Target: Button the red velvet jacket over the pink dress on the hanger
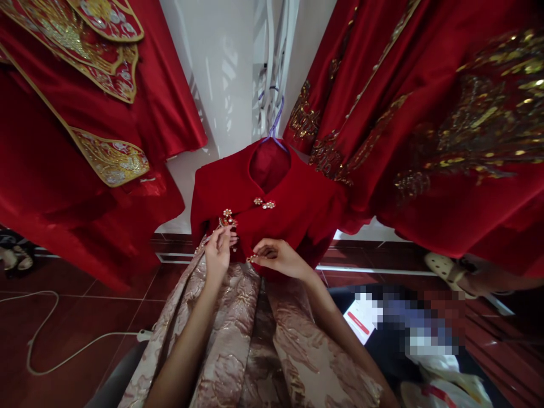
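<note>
A red jacket [293, 187] with a small stand collar hangs in front of me on a purple wire hanger [276, 116]. Near its neck sits a flower-shaped pearl-and-gold fastener [264, 203]. Lower on the left is a beaded ornament [228, 214] with a pearl flower on top. My left hand [220, 245] is closed at this ornament, thumb and fingers pinching its lower part. Level with it, my right hand [276, 256] pinches a small pearl-beaded piece [251, 258] by the jacket's lower front. Its fingers partly hide that piece. Pinkish brocade fabric [229, 334] spreads below both hands.
Red embroidered garments [157, 96] hang at left, and sequinned ones [425, 130] at right. A white rack post [270, 51] stands behind. A lit phone [361, 323] lies at lower right, near plastic bags [446, 385]. A white cable [55, 334] crosses the tiled floor. Someone's clog-clad foot [450, 272] shows at right.
</note>
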A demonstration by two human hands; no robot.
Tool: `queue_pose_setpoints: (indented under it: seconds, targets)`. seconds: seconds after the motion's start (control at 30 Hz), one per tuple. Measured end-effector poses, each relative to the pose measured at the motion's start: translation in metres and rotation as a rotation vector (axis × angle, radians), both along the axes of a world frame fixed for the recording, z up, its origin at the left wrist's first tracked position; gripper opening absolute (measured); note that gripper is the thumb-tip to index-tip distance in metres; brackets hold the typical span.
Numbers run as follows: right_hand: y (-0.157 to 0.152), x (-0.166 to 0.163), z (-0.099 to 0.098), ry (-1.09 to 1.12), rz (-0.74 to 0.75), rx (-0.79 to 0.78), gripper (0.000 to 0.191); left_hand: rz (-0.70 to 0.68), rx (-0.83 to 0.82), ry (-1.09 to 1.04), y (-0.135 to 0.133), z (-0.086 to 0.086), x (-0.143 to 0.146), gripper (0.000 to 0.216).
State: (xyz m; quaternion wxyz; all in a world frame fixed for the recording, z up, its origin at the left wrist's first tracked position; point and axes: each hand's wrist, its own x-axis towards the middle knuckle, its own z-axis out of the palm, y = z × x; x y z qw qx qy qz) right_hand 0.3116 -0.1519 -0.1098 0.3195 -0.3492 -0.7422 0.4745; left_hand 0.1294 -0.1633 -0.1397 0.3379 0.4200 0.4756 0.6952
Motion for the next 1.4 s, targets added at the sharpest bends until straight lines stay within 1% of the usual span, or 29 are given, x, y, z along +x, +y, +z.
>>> queue_pose_setpoints:
  seconds: [0.07, 0.13, 0.23, 0.3, 0.33, 0.47, 0.6, 0.73, 0.77, 0.8, 0.87, 0.93, 0.97, 1.03, 1.1, 1.17, 1.27, 1.4]
  targets:
    - [0.000, 0.008, 0.007, -0.016, 0.065, -0.042, 0.022, 0.001, -0.052, -0.136, 0.010, 0.005, -0.001, 0.039]
    - [0.001, 0.013, 0.011, -0.015, 0.082, -0.078, 0.024, -0.031, -0.116, -0.238, 0.017, 0.009, -0.002, 0.039]
    - [0.002, 0.014, 0.011, -0.008, 0.096, -0.107, 0.026, -0.164, -0.173, -0.415, 0.020, 0.015, -0.002, 0.037]
    - [0.002, 0.013, 0.010, -0.003, 0.101, -0.122, 0.026, -0.240, -0.171, -0.525, 0.020, 0.018, -0.001, 0.037]
    - [0.002, 0.013, 0.009, -0.001, 0.100, -0.128, 0.026, -0.255, -0.164, -0.551, 0.020, 0.020, -0.001, 0.035]
    - [0.003, 0.011, 0.005, 0.000, 0.101, -0.136, 0.025, -0.196, -0.148, -0.538, 0.020, 0.025, 0.000, 0.031]
    - [0.004, 0.010, 0.002, 0.004, 0.112, -0.134, 0.026, -0.160, -0.145, -0.494, 0.023, 0.026, -0.001, 0.029]
    - [0.004, 0.008, 0.001, -0.002, 0.117, -0.124, 0.028, -0.020, -0.114, -0.483, 0.027, 0.024, 0.001, 0.028]
    - [0.004, 0.008, 0.001, -0.001, 0.120, -0.125, 0.027, -0.011, -0.111, -0.485, 0.026, 0.024, 0.003, 0.029]
    - [0.004, 0.009, 0.002, -0.002, 0.126, -0.128, 0.027, -0.031, -0.115, -0.484, 0.026, 0.025, 0.005, 0.030]
    - [0.004, 0.012, 0.004, -0.009, 0.155, -0.149, 0.028, -0.134, -0.145, -0.458, 0.023, 0.029, 0.009, 0.035]
    - [0.004, 0.017, 0.007, -0.041, 0.218, -0.182, 0.029, -0.232, -0.165, -0.356, 0.022, 0.038, 0.014, 0.041]
    - [0.004, 0.021, 0.008, -0.063, 0.253, -0.196, 0.028, -0.252, -0.140, -0.260, 0.022, 0.043, 0.017, 0.041]
    - [0.005, 0.027, 0.012, -0.103, 0.303, -0.211, 0.027, -0.240, -0.013, 0.012, 0.024, 0.055, 0.022, 0.034]
    - [0.005, 0.033, 0.014, -0.119, 0.316, -0.213, 0.026, -0.207, 0.144, 0.340, 0.027, 0.067, 0.025, 0.025]
    - [0.006, 0.037, 0.014, -0.123, 0.312, -0.215, 0.026, -0.158, 0.243, 0.648, 0.030, 0.079, 0.027, 0.021]
    - [0.007, 0.041, 0.015, -0.129, 0.306, -0.207, 0.025, -0.055, 0.287, 1.016, 0.030, 0.092, 0.028, 0.019]
    - [0.007, 0.046, 0.016, -0.147, 0.338, -0.204, 0.022, 0.059, 0.285, 1.393, 0.030, 0.107, 0.025, 0.023]
